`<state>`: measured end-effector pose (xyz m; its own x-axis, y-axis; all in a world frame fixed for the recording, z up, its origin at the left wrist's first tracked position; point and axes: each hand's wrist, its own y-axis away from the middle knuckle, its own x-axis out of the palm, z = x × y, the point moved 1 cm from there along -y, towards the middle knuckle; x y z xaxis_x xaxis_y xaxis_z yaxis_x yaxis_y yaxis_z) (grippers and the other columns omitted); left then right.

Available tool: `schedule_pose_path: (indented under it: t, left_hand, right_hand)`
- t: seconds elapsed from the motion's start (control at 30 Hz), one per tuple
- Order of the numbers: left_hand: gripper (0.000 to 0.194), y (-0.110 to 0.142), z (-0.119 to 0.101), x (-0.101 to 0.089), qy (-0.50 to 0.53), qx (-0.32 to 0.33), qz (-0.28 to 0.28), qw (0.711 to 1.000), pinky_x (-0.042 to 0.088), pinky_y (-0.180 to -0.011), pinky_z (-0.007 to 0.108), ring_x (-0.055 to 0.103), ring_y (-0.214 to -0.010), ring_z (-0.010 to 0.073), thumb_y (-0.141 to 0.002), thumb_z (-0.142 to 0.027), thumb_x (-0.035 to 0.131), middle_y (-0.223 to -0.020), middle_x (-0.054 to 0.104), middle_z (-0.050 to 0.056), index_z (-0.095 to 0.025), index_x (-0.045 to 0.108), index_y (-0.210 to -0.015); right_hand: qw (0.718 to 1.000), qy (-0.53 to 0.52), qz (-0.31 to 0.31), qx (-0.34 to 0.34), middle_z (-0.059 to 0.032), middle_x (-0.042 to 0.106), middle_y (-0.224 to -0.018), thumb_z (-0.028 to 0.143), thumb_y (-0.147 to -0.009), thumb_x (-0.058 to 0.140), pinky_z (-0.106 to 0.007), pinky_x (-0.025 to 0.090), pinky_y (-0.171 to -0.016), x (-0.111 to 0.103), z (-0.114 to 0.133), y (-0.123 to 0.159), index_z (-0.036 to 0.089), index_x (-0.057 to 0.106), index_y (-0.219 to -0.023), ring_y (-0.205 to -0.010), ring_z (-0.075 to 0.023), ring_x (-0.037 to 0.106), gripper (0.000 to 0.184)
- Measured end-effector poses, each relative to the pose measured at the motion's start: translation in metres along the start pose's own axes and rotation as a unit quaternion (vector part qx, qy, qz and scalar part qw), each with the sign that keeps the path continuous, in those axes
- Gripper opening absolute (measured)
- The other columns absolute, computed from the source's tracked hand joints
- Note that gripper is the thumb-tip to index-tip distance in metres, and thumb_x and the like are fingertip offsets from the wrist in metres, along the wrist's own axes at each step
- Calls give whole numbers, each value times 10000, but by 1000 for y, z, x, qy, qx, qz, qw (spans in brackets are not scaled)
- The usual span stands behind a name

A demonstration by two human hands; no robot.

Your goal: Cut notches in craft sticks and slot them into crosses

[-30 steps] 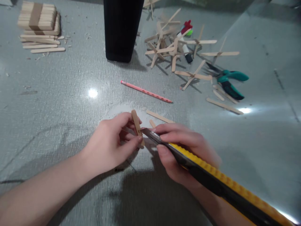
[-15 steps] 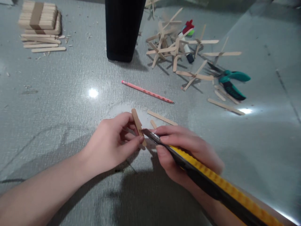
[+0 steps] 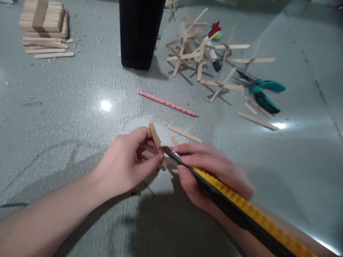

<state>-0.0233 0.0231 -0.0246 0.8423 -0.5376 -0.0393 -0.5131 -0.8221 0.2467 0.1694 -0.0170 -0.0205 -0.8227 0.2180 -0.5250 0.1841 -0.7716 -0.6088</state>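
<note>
My left hand (image 3: 131, 160) pinches a wooden craft stick (image 3: 154, 137) between thumb and fingers, tilted over a whitish patch of the table. One edge of the stick looks notched, and a small dark mark shows on its face. My right hand (image 3: 211, 171) is closed round a yellow and black utility knife (image 3: 227, 194), its blade out and the tip at the stick's right edge. Just beyond the knife tip lie a loose craft stick (image 3: 184, 134) and a short stick piece (image 3: 175, 140), partly hidden by my right fingers.
A pink pencil (image 3: 168, 104) lies ahead of my hands. Behind it stands a black container (image 3: 139, 35). Crossed-stick assemblies (image 3: 221, 85), a glue tube (image 3: 214, 59) and green-handled pliers (image 3: 264, 89) are at the right. Bundled craft sticks (image 3: 43, 18) sit at the far left.
Both hands stay almost in place. The rear of the utility knife has shifted slightly left and down, its blade still at the craft stick's edge.
</note>
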Motion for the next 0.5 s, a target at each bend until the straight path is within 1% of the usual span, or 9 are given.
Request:
schedule_pose_path:
  t: [0.1, 0.17, 0.33, 0.5]
  left_hand:
    - [124, 0, 0, 0, -12, -4, 1, 1000, 607, -660, 236, 752, -750, 134, -916, -230, 673, -1012, 757, 25, -190, 629, -1025]
    - [125, -1, -1, 0, -13, -9, -2, 1000, 613, -681, 253, 752, -763, 142, -912, -237, 676, -1003, 760, 26, -192, 636, -1022]
    - [90, -3, 1, 2, -20, -10, -15, 1000, 603, -682, 266, 743, -758, 151, -896, -223, 680, -918, 762, 19, -193, 650, -975]
    - [104, -2, 1, 1, -31, -4, -24, 999, 597, -713, 275, 735, -795, 159, -893, -241, 698, -886, 742, 4, -201, 668, -985]
  right_hand:
    - [1000, -2, 5, -6, -90, 792, -942, 21, -752, 710, -308, 691, -772, -1, -1, 0, 201, 683, -992, -829, -220, 797, 301]
    - [1000, -1, 8, -8, -91, 795, -945, 24, -748, 715, -314, 694, -750, 0, -1, 0, 211, 693, -1008, -812, -227, 798, 322]
    - [1000, -4, -21, 11, -53, 802, -926, 23, -784, 678, -331, 685, -593, 3, 3, 0, 278, 708, -1032, -727, -226, 787, 357]
    - [1000, -6, 24, 3, -49, 801, -873, 17, -768, 683, -322, 668, -538, -3, 4, -4, 275, 700, -1076, -668, -223, 775, 403]
